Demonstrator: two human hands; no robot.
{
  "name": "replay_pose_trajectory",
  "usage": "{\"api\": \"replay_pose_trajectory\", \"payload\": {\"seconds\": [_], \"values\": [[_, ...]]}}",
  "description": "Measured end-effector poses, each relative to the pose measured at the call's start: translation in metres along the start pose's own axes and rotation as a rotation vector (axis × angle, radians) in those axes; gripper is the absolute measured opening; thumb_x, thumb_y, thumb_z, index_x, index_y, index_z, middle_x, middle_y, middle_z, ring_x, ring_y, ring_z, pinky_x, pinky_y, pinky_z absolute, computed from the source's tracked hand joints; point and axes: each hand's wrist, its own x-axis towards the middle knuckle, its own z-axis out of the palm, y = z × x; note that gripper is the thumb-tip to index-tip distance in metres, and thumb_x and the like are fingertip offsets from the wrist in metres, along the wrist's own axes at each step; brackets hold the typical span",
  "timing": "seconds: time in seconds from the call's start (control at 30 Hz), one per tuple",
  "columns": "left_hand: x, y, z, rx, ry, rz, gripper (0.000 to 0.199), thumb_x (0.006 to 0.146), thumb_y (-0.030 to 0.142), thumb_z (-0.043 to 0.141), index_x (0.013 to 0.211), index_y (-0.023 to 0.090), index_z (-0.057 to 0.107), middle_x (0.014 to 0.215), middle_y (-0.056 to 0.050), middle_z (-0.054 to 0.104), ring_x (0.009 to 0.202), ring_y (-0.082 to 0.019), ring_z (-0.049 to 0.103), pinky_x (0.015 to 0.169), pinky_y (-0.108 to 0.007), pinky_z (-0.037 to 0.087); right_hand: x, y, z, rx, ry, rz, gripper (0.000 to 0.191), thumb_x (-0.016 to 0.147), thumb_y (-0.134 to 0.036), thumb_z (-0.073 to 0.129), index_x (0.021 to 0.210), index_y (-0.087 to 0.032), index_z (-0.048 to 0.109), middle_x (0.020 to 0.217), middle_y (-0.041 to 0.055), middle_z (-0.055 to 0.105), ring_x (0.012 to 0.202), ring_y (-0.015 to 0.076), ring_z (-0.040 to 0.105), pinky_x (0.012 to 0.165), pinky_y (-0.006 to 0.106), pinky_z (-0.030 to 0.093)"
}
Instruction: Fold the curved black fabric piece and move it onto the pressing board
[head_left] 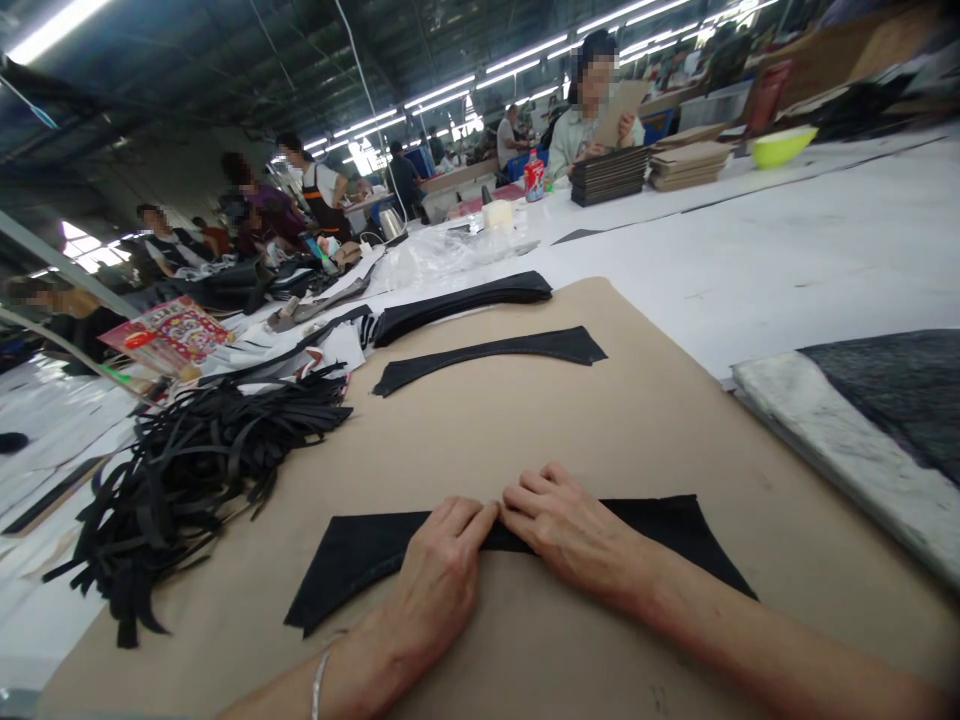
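Observation:
A black curved panel [517, 538], fabric or thin leather, lies on brown paper [480, 440] before me, its ends flaring wide. Near the panel's middle, my left hand [446, 555] has its fingers curled and pressed together on the upper edge. Close beside it, almost touching, my right hand [559, 520] pinches the same edge with bent fingers. Both hands cover part of the panel, and my fingertips are partly hidden. Farther up the paper lies a single similar black panel [487, 354]. Behind that one is a stack of black panels [465, 305].
A tangled heap of black strips [217, 450] sits on the left. To the right is a pale slab [817, 430] with dark cloth on it. Beyond are a green bowl [782, 147], a dark stack [609, 177] and a red bottle [534, 177]. A co-worker [592, 120] holds a brown sheet across the table.

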Motion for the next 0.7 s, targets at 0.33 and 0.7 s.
{"api": "replay_pose_trajectory", "payload": {"seconds": [0.33, 0.7], "values": [[-0.004, -0.002, 0.011, 0.075, -0.035, 0.076, 0.051, 0.085, -0.001, 0.036, 0.133, 0.014, 0.049, 0.101, -0.009, 0.06, 0.091, -0.021, 0.054, 0.083, -0.037, 0.054, -0.027, 0.021, -0.007, 0.011, 0.065, 0.019, 0.008, 0.096, -0.013, 0.053, 0.092, -0.015, 0.059, 0.087, 0.0031, 0.055, 0.083, 0.02, 0.046, 0.077, 0.034, 0.034], [0.004, 0.004, 0.011, 0.212, -0.071, 0.083, 0.051, 0.084, -0.001, 0.038, 0.129, 0.018, 0.055, 0.1, -0.01, 0.058, 0.089, -0.023, 0.054, 0.078, -0.038, 0.054, -0.057, 0.028, -0.012, 0.01, 0.036, 0.047, 0.017, 0.097, -0.015, 0.052, 0.112, -0.014, 0.059, 0.094, 0.0057, 0.058, 0.085, 0.021, 0.048, 0.077, 0.036, 0.035]]}}
